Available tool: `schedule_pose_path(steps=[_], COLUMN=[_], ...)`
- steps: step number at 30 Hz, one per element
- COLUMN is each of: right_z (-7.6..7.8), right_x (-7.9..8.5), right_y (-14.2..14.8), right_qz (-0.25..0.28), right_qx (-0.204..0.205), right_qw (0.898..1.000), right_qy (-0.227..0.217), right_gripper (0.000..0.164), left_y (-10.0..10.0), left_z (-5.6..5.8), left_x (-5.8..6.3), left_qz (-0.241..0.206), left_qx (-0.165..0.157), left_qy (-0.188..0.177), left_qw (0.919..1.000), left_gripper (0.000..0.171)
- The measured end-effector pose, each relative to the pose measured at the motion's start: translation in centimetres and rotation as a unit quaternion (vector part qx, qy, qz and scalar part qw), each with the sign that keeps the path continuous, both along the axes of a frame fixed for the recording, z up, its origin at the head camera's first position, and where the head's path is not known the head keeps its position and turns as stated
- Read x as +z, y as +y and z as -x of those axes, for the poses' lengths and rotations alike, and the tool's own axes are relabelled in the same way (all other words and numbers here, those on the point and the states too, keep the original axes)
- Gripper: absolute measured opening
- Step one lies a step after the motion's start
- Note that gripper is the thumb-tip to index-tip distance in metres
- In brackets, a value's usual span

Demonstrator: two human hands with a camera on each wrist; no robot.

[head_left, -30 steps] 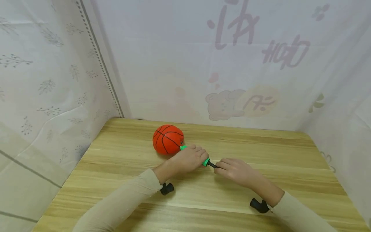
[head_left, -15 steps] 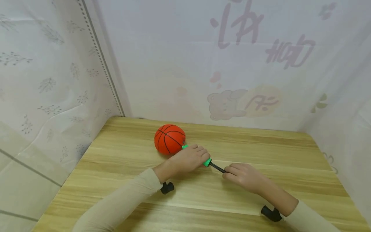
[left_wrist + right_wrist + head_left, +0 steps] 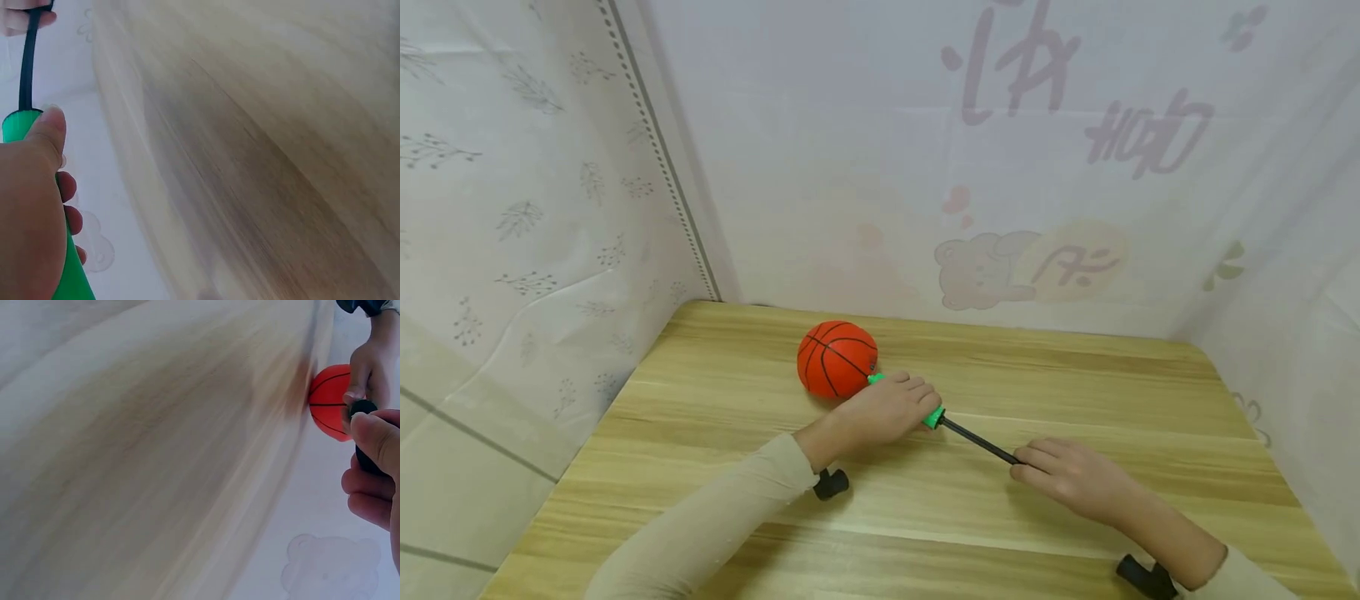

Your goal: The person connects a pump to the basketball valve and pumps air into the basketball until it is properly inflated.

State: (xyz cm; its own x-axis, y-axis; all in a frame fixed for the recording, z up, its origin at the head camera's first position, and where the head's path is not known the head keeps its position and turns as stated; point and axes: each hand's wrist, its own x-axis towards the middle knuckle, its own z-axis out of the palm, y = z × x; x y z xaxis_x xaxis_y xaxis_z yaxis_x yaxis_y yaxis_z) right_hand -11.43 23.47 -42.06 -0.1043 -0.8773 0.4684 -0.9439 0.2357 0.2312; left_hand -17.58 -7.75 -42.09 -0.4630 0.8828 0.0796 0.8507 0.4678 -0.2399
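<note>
A green hand pump (image 3: 935, 417) lies slantwise in front of me, its black rod (image 3: 977, 440) drawn well out of the barrel. My left hand (image 3: 891, 408) wraps round the green barrel (image 3: 74, 281), thumb along its top in the left wrist view. With thumb and fingers my right hand (image 3: 1067, 479) grips the black handle (image 3: 369, 456) at the rod's far end. An orange-red ball (image 3: 837, 360) with black basketball lines rests on the table at the pump's tip, and the barrel's green front end meets its lower right side. The left hand covers most of the barrel.
The wood-grained table (image 3: 1075, 375) runs back to a pale printed curtain (image 3: 850, 167), with another patterned curtain (image 3: 535, 208) along the left side. Black wrist-worn devices show under both forearms.
My right hand has moved right and toward me, drawing the black rod much further out of the green barrel. The left hand and the ball stay almost in place.
</note>
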Motion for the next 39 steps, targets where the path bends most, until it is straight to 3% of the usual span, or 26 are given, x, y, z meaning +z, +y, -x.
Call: schedule_pose_path(steps=[14, 20, 25, 30, 39], right_z=[3.7, 4.3, 3.8, 2.5, 0.1], right_x=[0.2, 0.0, 0.1, -0.1, -0.4], right_y=[-5.7, -6.6, -5.4, -3.3, 0.2], right_qz=[-0.018, -0.013, -0.016, -0.011, -0.013], right_qx=[0.012, 0.01, 0.014, 0.024, 0.006], right_qw=[0.999, 0.999, 0.999, 0.999, 1.0], right_qy=[0.047, 0.048, 0.036, 0.026, 0.0], right_gripper=[0.044, 0.047, 0.046, 0.043, 0.046], left_y=[0.5, 0.7, 0.4, 0.1, 0.0], left_z=[-0.1, -0.2, -0.1, 0.0, -0.1], left_x=[0.0, -0.1, 0.1, 0.2, 0.4], left_qz=[0.01, 0.009, -0.001, 0.002, 0.007], left_qx=[0.008, 0.011, 0.011, 0.006, 0.001], left_qy=[0.017, 0.015, 0.011, 0.013, 0.004], left_qw=[0.9998, 0.9998, 0.9999, 0.9999, 1.0], left_gripper=[0.029, 0.028, 0.027, 0.028, 0.025])
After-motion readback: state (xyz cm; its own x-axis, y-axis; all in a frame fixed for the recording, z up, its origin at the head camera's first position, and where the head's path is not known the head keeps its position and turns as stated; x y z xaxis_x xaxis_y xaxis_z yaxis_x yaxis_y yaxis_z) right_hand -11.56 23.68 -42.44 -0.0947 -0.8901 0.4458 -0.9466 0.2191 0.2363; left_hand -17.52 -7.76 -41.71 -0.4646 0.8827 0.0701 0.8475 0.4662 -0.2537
